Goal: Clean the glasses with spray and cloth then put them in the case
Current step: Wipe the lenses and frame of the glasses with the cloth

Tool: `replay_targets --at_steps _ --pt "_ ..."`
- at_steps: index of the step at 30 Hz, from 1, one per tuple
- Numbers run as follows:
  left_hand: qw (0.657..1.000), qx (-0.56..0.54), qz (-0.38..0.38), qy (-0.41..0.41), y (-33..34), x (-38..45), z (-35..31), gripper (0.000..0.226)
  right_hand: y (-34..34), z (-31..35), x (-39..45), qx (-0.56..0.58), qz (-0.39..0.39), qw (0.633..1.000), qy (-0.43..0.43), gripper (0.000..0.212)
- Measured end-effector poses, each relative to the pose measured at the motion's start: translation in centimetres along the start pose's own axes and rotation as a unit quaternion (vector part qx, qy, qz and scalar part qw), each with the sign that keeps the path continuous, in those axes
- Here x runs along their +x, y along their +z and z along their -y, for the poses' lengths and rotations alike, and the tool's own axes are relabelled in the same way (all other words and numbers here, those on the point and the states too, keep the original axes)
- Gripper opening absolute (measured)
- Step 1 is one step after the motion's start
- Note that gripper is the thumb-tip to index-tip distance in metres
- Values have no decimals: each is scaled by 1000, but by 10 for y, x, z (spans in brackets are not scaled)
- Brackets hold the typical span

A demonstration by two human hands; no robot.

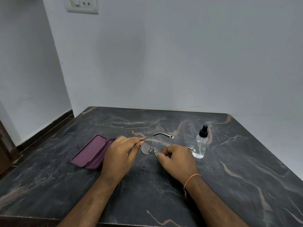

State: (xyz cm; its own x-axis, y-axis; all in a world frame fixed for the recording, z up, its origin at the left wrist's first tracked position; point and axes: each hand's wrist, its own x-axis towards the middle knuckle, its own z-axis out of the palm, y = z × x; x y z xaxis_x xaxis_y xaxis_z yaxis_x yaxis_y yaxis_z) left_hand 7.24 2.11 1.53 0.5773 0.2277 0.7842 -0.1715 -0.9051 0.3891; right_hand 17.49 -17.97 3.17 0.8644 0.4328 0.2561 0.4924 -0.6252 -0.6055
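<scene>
Thin metal-framed glasses [148,149] with both temples unfolded are held just above the dark marble table [164,185]. My left hand [122,154] pinches the left hinge corner of the frame. My right hand [176,159] pinches the right lens edge, with something small and pale at its fingertips. One white-and-black temple tip [165,135] points away to the right. A purple glasses case [91,153] lies open to the left, partly hidden by my left hand. A clear spray bottle [201,143] with a black nozzle stands upright just right of my right hand. I see no separate cloth.
The table's back edge meets a plain wall; its left edge drops to the floor and a dark skirting [49,126]. An electrical socket [82,4] sits high on the wall. The near table edge [49,217] runs along the bottom of the view.
</scene>
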Motion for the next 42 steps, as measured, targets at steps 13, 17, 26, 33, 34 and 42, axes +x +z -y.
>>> replay_targets --at_steps 13,17,26,33,34,42 --pt "1000 -18 1 -1 -2 0 -5 27 5 -2 3 -21 -16 998 -61 25" --pt "1000 -4 -4 -8 -2 1 -5 24 4 -3 3 -42 -13 998 -37 26" --pt "1000 -28 -1 10 1 1 -1 23 9 -10 8 -80 -29 996 -39 31" --pt "1000 -29 -3 6 2 1 -1 28 5 -5 5 16 -29 998 -55 21" --pt "1000 -27 -3 7 2 0 -1 27 4 -5 4 25 -31 998 -57 19" --pt "1000 -10 -4 12 -1 1 -3 21 8 -7 5 -49 -58 996 -56 24"
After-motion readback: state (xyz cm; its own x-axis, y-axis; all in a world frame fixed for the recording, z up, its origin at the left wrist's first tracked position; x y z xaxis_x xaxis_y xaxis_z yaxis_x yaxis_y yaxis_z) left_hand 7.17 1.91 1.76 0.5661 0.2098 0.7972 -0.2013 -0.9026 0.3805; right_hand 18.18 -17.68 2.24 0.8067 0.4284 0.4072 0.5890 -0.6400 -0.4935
